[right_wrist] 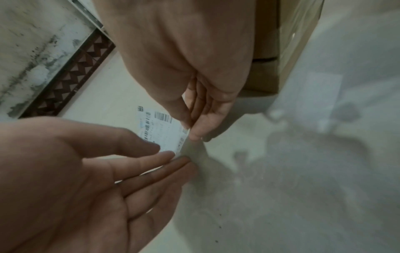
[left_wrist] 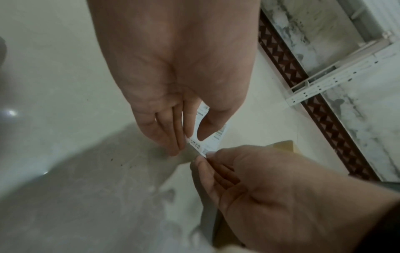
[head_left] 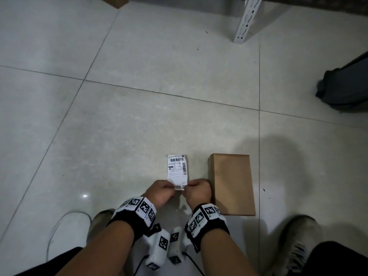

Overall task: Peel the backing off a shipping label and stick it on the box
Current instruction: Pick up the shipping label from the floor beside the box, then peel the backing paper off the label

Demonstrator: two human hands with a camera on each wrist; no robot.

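Note:
A white shipping label (head_left: 177, 169) with barcodes is held just above the tiled floor, printed side up. My left hand (head_left: 168, 186) pinches its near left corner between thumb and fingers. My right hand (head_left: 190, 185) pinches the near right corner. In the left wrist view the left hand (left_wrist: 191, 140) has its thumb on top of the label (left_wrist: 217, 137), and the right hand (left_wrist: 204, 157) nips the edge. The right wrist view shows the right hand (right_wrist: 191, 131) and left hand (right_wrist: 164, 151) on the label (right_wrist: 158, 130). A plain brown cardboard box (head_left: 232, 184) lies flat just right of my right hand.
A white slotted metal upright (head_left: 247, 18) stands at the far right. A dark bag (head_left: 346, 88) sits at the right edge. My shoes (head_left: 298, 236) flank the hands, a white cable (head_left: 57, 232) loops at lower left, and another cardboard piece (head_left: 114, 1) lies at the top.

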